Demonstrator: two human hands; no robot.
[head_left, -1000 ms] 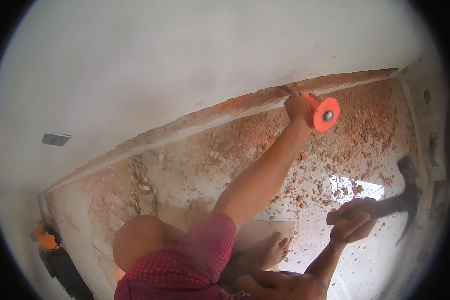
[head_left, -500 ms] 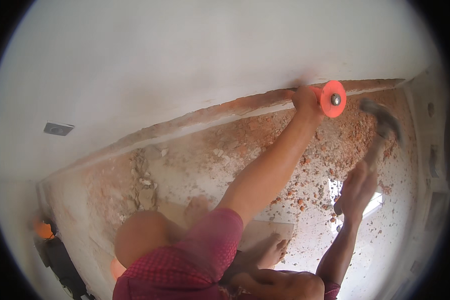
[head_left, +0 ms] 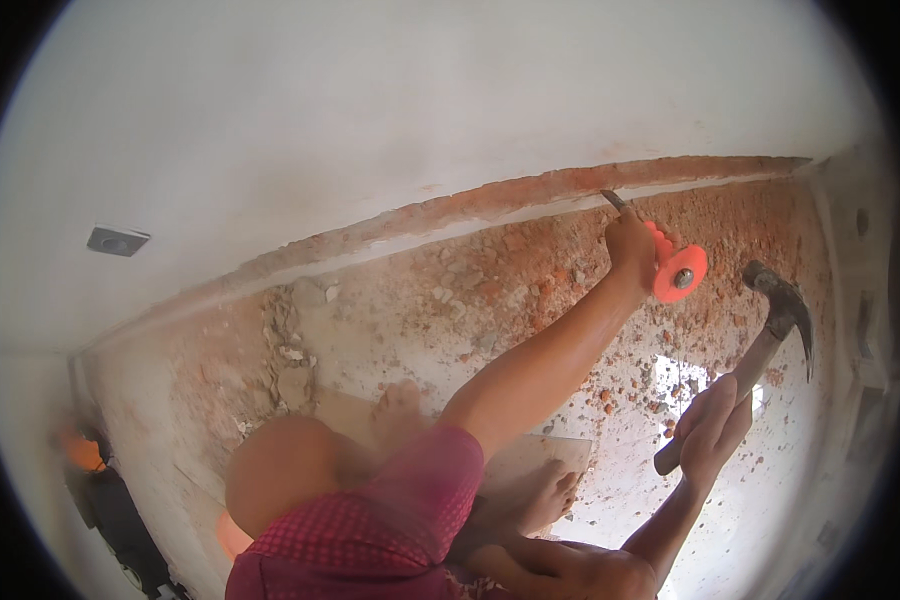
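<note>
My left hand (head_left: 630,243) is closed around a cold chisel (head_left: 682,275) with an orange-red hand guard and a round metal striking end. Its steel blade points up and left, the tip at the lower edge of a rough strip of exposed red brick (head_left: 510,196) along the wall's foot; whether it touches cannot be told. To the right, my right hand (head_left: 715,430) grips a claw hammer (head_left: 780,302) by its handle. The dark head is raised apart from the chisel, to its right, with the claw toward the right.
Broken brick and plaster rubble (head_left: 540,265) covers the floor along the white wall (head_left: 370,100). A grey socket plate (head_left: 118,240) sits in the wall at left. At lower left lies a black and orange object (head_left: 120,520). My bare foot (head_left: 550,495) is beside a flat tile (head_left: 530,455).
My left hand has drawn the chisel down from the brick strip, and its blade now shows. The hammer has shifted down and slightly right, and is no longer blurred.
</note>
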